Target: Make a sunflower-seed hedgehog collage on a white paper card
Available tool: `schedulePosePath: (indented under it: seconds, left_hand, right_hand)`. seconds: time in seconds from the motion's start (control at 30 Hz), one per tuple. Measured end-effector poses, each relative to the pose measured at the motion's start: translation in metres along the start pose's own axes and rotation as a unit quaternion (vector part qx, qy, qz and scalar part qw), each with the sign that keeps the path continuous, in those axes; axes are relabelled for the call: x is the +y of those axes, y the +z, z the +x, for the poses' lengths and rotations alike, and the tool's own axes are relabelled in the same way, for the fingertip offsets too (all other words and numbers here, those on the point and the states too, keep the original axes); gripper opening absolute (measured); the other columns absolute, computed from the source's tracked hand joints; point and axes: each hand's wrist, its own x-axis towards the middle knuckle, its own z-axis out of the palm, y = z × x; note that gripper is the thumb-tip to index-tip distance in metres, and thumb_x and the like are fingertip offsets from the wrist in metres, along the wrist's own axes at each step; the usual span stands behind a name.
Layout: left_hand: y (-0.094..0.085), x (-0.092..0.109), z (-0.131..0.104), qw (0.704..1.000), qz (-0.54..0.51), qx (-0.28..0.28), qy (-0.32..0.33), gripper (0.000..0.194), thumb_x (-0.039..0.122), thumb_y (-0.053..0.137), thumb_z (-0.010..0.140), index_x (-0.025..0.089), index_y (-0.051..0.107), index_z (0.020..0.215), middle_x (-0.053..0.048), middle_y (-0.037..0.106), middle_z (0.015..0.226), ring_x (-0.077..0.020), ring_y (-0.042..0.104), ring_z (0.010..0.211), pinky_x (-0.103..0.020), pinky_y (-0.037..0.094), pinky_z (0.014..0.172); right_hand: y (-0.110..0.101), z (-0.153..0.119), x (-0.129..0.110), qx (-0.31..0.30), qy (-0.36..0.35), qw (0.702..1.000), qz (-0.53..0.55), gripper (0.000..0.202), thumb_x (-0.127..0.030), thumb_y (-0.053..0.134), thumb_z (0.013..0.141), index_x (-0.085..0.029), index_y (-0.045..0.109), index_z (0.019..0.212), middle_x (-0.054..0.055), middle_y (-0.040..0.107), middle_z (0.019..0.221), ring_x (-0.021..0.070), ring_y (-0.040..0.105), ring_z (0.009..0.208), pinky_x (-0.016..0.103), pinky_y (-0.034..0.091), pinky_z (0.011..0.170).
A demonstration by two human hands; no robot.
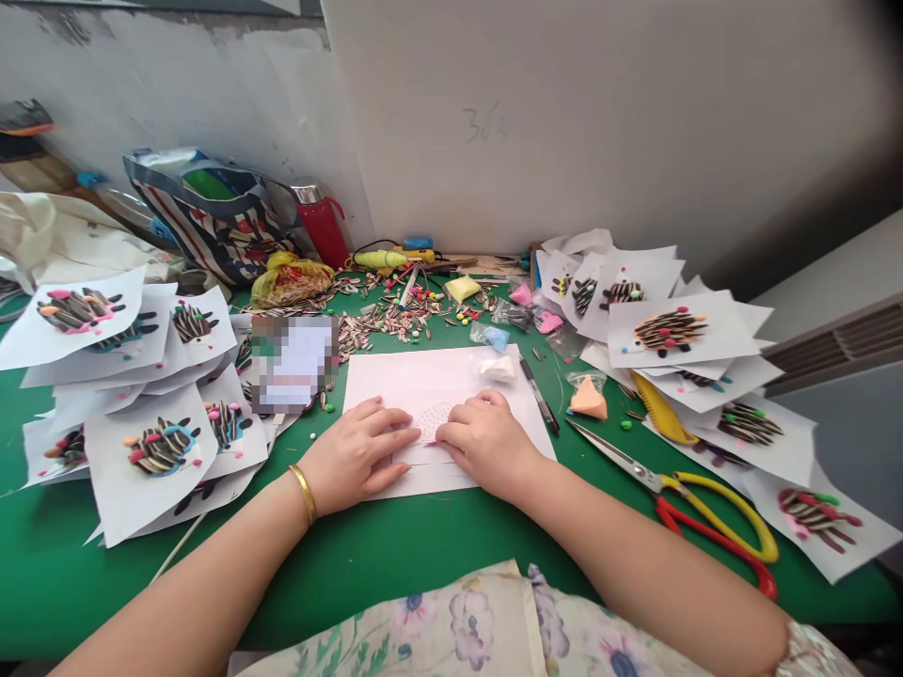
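Note:
A white sheet of paper (395,376) lies on the green table before me, with a small patterned drawing (434,414) at its middle. My left hand (367,447) rests on the sheet's left part, fingers stretched out and holding nothing. The fingers of my right hand (486,437) are curled together over the drawing's right side. A bit of pink modelling clay (430,443) shows at their tips, partly hidden. On the sheet's upper right sits a bag of white clay (499,369). A black pen (540,397) lies along the right edge.
Finished seed-and-clay pictures are stacked at left (151,447) and right (670,334). Scissors (656,481) and bagged orange clay (588,397) lie to the right. A phone (294,365), scattered sunflower seeds (395,315) and a red flask (323,226) are farther back.

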Motion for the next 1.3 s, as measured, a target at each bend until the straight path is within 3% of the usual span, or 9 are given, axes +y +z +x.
schedulePosePath:
  seconds: [0.47, 0.67, 0.93, 1.17, 1.3]
  left_hand:
    - [0.002, 0.003, 0.003, 1.0, 0.003, 0.0, -0.015, 0.04, 0.037, 0.056, 0.09, 0.024, 0.061, 0.127, -0.011, 0.062, 0.12, -0.0285, 0.057, 0.11, -0.055, 0.038, 0.108]
    - [-0.001, -0.006, -0.003, 1.0, -0.016, 0.005, 0.021, 0.034, 0.03, 0.055, 0.091, 0.027, 0.063, 0.124, -0.007, 0.063, 0.125, -0.0234, 0.058, 0.111, -0.051, 0.034, 0.113]
    - [-0.002, -0.006, -0.003, 0.999, -0.003, 0.022, 0.039, 0.033, 0.029, 0.06, 0.088, 0.029, 0.066, 0.121, -0.007, 0.065, 0.123, -0.025, 0.058, 0.11, -0.05, 0.039, 0.109]
    - [-0.001, -0.005, -0.003, 0.999, 0.027, 0.008, 0.041, 0.035, 0.032, 0.059, 0.089, 0.03, 0.064, 0.123, -0.006, 0.064, 0.124, -0.0255, 0.058, 0.107, -0.053, 0.038, 0.108]
    - [0.001, -0.001, -0.001, 0.999, 0.027, 0.004, 0.019, 0.044, 0.035, 0.058, 0.09, 0.026, 0.055, 0.133, -0.008, 0.063, 0.126, -0.0258, 0.057, 0.113, -0.053, 0.035, 0.112]
  right_hand:
    - [0.002, 0.0, 0.002, -0.002, 0.001, 1.0, 0.0, 0.021, -0.026, 0.053, 0.096, -0.023, 0.072, 0.088, 0.002, 0.067, 0.081, 0.0153, 0.054, 0.082, 0.036, 0.024, 0.085]
    - [0.001, 0.0, 0.002, -0.005, 0.001, 1.0, 0.004, 0.021, -0.026, 0.054, 0.096, -0.023, 0.073, 0.089, 0.002, 0.067, 0.081, 0.0152, 0.054, 0.081, 0.036, 0.024, 0.085]
    - [0.002, 0.0, 0.002, -0.004, 0.0, 1.0, 0.001, 0.021, -0.026, 0.053, 0.096, -0.023, 0.072, 0.089, 0.002, 0.067, 0.081, 0.0154, 0.054, 0.082, 0.036, 0.024, 0.085]
    - [0.001, 0.0, 0.003, -0.008, 0.0, 1.0, -0.004, 0.019, -0.025, 0.053, 0.095, -0.023, 0.072, 0.09, 0.002, 0.067, 0.082, 0.0162, 0.055, 0.083, 0.037, 0.023, 0.084]
    - [-0.003, 0.0, 0.005, -0.005, 0.012, 1.0, -0.007, 0.02, -0.024, 0.053, 0.094, -0.022, 0.071, 0.087, 0.003, 0.067, 0.082, 0.0164, 0.055, 0.082, 0.037, 0.024, 0.083]
